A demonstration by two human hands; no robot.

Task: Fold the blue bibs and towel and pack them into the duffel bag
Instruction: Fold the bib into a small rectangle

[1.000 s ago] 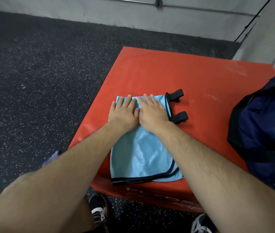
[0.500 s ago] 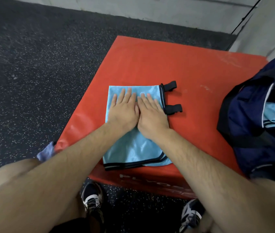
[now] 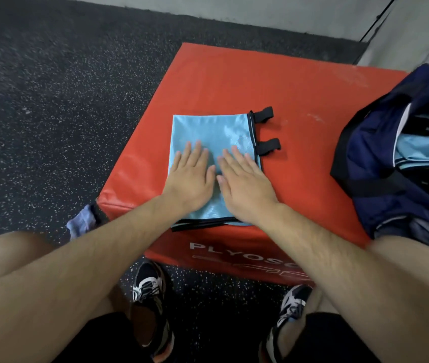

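Observation:
A light blue bib [image 3: 213, 132] with black trim lies folded on the red plyo box [image 3: 234, 82], its two black straps [image 3: 267, 132] sticking out to the right. My left hand [image 3: 191, 179] and my right hand [image 3: 245, 184] press flat on its near half, side by side, fingers straight. The navy duffel bag [image 3: 381, 163] sits open on the box's right side, with light blue fabric [image 3: 425, 145] showing inside it.
A purple-blue cloth [image 3: 81, 224] pokes out by the box's near left corner on the dark speckled floor [image 3: 51, 113]. My two shoes [image 3: 150, 292] stand in front of the box. A grey wall [image 3: 260, 14] runs along the back.
Both flat hands have slid along the bib toward me, from its far half to its near half, uncovering the far part. The view has tilted downward.

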